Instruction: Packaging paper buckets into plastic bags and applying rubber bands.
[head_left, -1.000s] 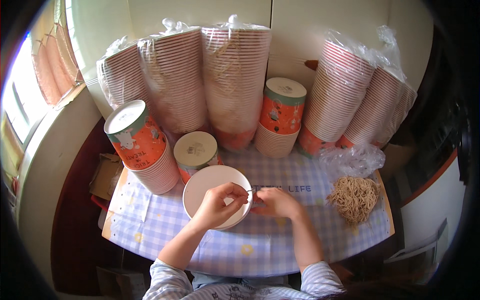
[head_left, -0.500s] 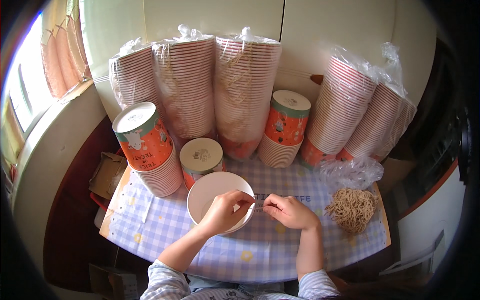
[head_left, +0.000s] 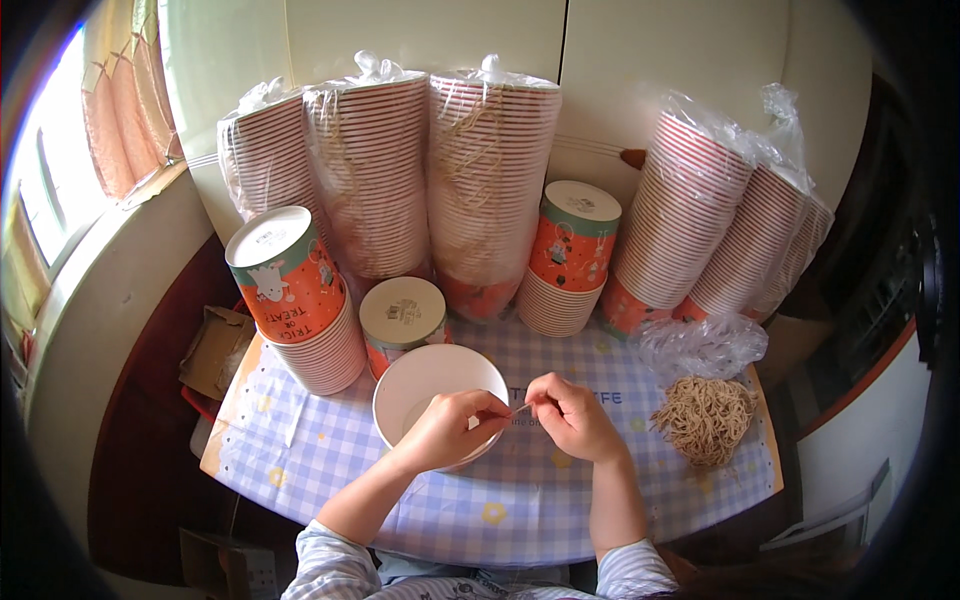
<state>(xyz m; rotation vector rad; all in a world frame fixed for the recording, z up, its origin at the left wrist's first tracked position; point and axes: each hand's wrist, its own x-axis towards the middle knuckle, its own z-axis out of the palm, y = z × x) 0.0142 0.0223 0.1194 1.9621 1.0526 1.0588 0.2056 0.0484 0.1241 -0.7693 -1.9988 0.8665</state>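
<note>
Over the near rim of a white-lined paper bucket (head_left: 415, 385), my left hand (head_left: 452, 428) is closed in a pinch. My right hand (head_left: 578, 422), also pinching, is just right of the bucket. A thin piece of string (head_left: 521, 408) stretches across the small gap between my fingertips; its ends are hidden in them. The bucket stands mouth up, its inside partly covered by my left hand. On the right of the table lies a loose heap of tan string (head_left: 705, 420), touched by neither hand.
Upside-down orange and green paper buckets stand stacked at left (head_left: 290, 270), singly behind the open bucket (head_left: 403, 312) and stacked farther back (head_left: 575, 245). Tall bagged bucket stacks (head_left: 495, 180) line the back. Crumpled clear plastic (head_left: 705, 345) lies behind the string heap. A checked cloth (head_left: 540, 510) covers the table.
My right hand has turned, its knuckles rising and its fingertips pointing more downward. The string between my fingertips now shows more plainly. My left hand and the bucket have barely moved.
</note>
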